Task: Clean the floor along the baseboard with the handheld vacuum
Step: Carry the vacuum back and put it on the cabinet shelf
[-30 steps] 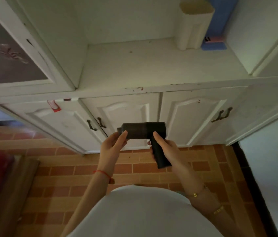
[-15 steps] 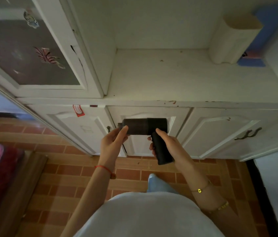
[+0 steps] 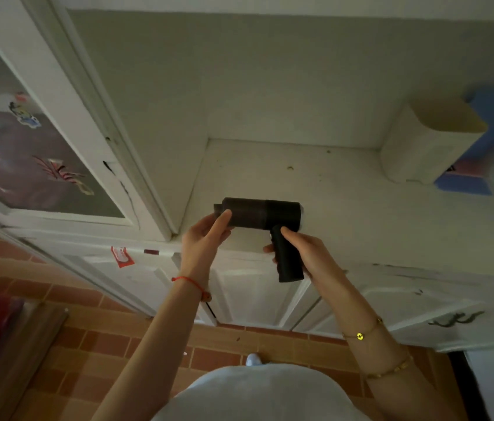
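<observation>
Handheld vacuum (image 3: 262, 214) held mid-frame, barrel lying left-right, well above the floor (image 3: 112, 344).
Right hand (image 3: 306, 253) wraps the grip; left hand (image 3: 206, 235) pinches the nozzle end; baseboard strip sits at lower frame.

Across the middle of the frame the white counter (image 3: 361, 208) lies bare, open to a hand from the front. At its right end a cream container (image 3: 428, 147) and a blue box (image 3: 476, 177) block the corner. At left the glass cabinet door (image 3: 27, 147) walls off that side. At lower left, the brick floor (image 3: 103, 344) lies open between the cupboard doors (image 3: 255, 293) and a wooden edge (image 3: 27, 344).
</observation>
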A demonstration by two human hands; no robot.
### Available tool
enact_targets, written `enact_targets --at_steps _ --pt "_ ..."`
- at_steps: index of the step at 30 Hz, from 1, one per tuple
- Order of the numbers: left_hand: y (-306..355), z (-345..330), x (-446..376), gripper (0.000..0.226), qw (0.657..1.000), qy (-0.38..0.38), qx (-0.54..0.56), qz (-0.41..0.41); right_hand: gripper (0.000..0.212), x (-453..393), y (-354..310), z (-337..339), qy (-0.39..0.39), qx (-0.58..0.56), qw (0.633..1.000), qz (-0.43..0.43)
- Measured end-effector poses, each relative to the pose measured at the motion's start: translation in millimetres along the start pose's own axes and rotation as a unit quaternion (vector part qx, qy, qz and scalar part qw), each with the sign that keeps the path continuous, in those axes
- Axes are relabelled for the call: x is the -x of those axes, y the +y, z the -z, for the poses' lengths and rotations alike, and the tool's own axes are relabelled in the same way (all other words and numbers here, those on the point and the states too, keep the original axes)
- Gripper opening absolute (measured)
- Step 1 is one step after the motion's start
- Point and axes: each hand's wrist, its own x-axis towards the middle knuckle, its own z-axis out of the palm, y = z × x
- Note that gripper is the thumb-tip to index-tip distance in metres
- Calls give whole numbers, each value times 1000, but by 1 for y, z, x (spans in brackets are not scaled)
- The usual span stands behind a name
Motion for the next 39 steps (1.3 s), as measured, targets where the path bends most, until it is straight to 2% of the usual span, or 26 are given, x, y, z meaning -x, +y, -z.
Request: enact_targets --at_steps 6,11,18,21,26,33,39 --pt "15 -27 -75 20 999 18 34 33 30 -61 -38 5 47 81 995 45" --pt "25 -40 -126 33 998 13 50 44 38 -112 -55 1 96 176 977 77" --pt "31 -51 -195 35 994 4 80 68 46 -176 -77 -10 130 200 969 68" --pt "28 -52 -218 33 999 4 24 47 50 -193 -84 -12 139 203 968 57" --pt "28 -50 -240 17 995 30 -97 -2 53 -217 -92 -20 157 207 965 46" --pt "33 -47 -246 40 956 23 -277 -95 58 -239 -100 -34 187 236 952 57" --pt "32 -51 -247 44 944 31 -306 -116 58 -249 -100 -43 199 290 931 98"
